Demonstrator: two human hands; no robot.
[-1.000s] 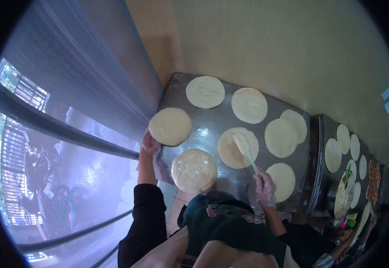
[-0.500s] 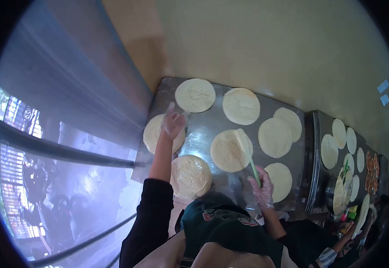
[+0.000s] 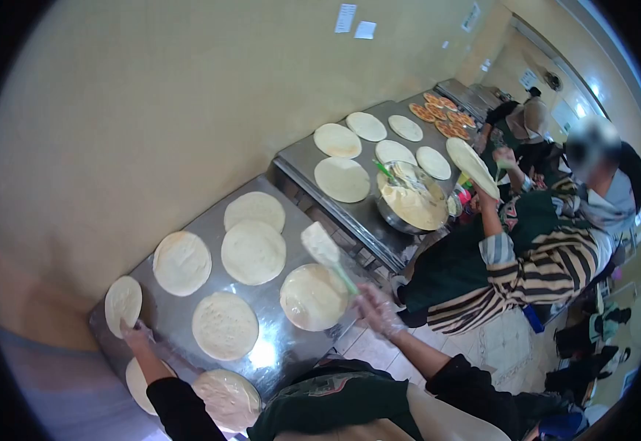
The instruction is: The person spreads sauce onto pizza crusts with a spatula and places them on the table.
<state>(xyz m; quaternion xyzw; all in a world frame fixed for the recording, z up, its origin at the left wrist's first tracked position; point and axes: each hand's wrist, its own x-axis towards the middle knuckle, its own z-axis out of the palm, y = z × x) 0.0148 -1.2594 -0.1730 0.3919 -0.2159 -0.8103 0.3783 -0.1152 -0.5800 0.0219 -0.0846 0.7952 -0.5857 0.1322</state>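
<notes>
My left hand [image 3: 138, 336], in a clear plastic glove, pinches the near edge of a pale pizza base [image 3: 123, 305] at the table's far left corner; the base looks narrow, as if tilted up. My gloved right hand [image 3: 379, 312] grips a spatula by its green handle [image 3: 345, 279]. The spatula's pale, coated blade [image 3: 320, 244] is raised over the table's right side. Below it lies a base with a shiny patch [image 3: 313, 298]. Another plain base [image 3: 225, 325] rests in the middle of the steel table [image 3: 173, 323].
More bases [image 3: 182, 263] lie around the table, two overlapping [image 3: 253, 252]. A second steel table holds further bases [image 3: 342, 180], a bowl of creamy mix [image 3: 412, 206] and topped pizzas [image 3: 438, 110]. Beside it, a co-worker in a striped top [image 3: 556, 275] holds a base [image 3: 471, 167].
My view has swung right, bringing the second table and co-workers into sight. My left hand has taken hold of the corner base. The spatula has risen off the middle base and moved right.
</notes>
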